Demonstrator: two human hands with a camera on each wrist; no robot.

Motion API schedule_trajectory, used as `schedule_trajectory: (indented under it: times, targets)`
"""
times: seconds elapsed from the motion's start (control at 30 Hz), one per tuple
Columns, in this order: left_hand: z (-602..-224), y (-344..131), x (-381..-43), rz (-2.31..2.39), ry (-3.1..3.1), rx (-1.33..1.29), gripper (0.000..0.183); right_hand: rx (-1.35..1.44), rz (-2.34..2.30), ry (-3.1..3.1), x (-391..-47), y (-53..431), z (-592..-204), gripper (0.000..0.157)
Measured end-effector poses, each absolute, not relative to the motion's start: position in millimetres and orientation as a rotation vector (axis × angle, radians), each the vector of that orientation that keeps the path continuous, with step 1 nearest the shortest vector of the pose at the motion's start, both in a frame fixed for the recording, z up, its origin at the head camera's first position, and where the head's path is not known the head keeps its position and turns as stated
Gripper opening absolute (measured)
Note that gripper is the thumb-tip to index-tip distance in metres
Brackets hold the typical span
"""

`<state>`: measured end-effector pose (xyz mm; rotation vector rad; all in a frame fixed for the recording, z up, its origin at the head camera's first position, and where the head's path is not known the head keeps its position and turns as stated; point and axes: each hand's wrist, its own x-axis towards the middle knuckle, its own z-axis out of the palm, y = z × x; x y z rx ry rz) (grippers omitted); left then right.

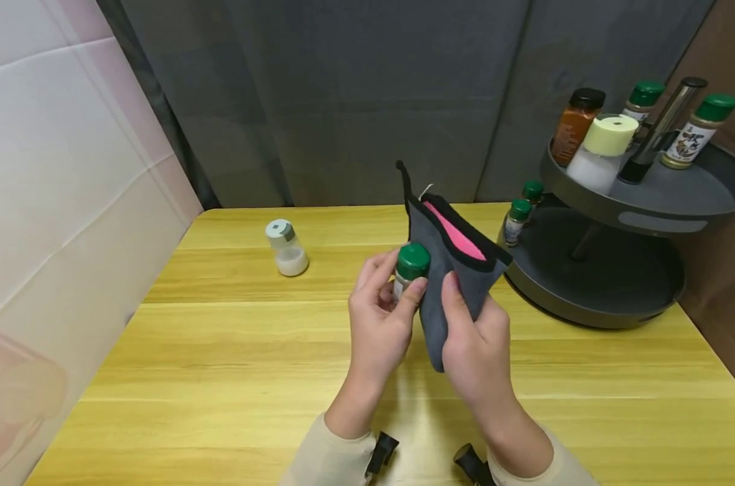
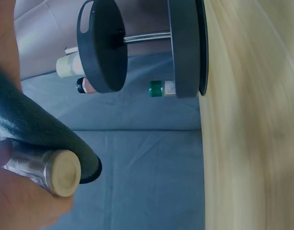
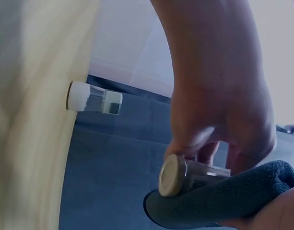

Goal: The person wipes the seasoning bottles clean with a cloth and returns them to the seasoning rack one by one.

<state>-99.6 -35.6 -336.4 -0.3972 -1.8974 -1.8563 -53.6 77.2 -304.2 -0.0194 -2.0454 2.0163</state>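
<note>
Above the middle of the table, my left hand [image 1: 376, 334] holds a small clear spice jar [image 1: 413, 262] with a green cap, thumb and fingers around it. My right hand [image 1: 479, 344] grips a folded grey cloth [image 1: 432, 331] with black edging, its pink inner side showing at the top fold. The cloth lies against the jar's side. From below, the left wrist view shows the pale base of the jar [image 2: 65, 172] beside the cloth [image 2: 46, 124]. In the right wrist view, the jar [image 3: 204, 175] touches the cloth [image 3: 223, 201]; most of its label is hidden.
A shaker [image 1: 289, 251] with white contents stands at the table's back left. At the right is a dark two-tier rack [image 1: 604, 307]. Its upper tier bears several bottles, including a yellow-lidded shaker [image 1: 604, 152]; small green-capped jars [image 1: 516, 219] stand on the lower tier.
</note>
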Motion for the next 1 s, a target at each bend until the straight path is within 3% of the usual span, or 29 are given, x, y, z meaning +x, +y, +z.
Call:
schedule_trajectory:
  times: [0.2,0.37,0.63,0.83,1.0]
  targets:
    - [-338,-36,-101,-1.895,-1.899,-0.334,0.039,-0.021,1.988,-2.147,-53,71,-313,0.035]
    - [-335,-39,-102,-1.868,-1.889,-0.363,0.039,-0.08,2.12,-2.24,-59,76,-313,0.042]
    - [-338,-35,-101,-1.828,-1.942,-0.394,0.039,-0.039,2.199,-1.983,-59,83,-300,0.042]
    - [-334,-38,-100,-1.86,-1.913,-0.362,0.038,-0.014,2.103,-2.049,-60,75,-311,0.038]
    - [-332,-42,-100,-1.862,-1.901,-0.379,0.042,-0.081,2.21,-2.186,-67,75,-318,0.043]
